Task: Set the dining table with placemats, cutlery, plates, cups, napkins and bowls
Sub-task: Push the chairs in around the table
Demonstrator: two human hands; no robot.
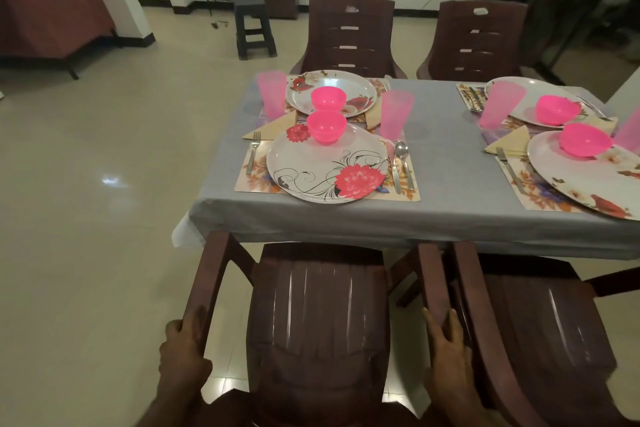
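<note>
Hands: left grip (185, 345) and right grip (446, 340) curled round chair (318, 315) armrests; chair faces table (450, 191).

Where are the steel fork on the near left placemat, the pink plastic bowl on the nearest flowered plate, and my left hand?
steel fork (252, 153), head view, mid handle.
pink plastic bowl (326, 127), head view, front wall.
left hand (181, 350), head view, back of hand.

Left hand (185, 350) and right hand (446, 347) both reach forward, fingers curled.
</note>
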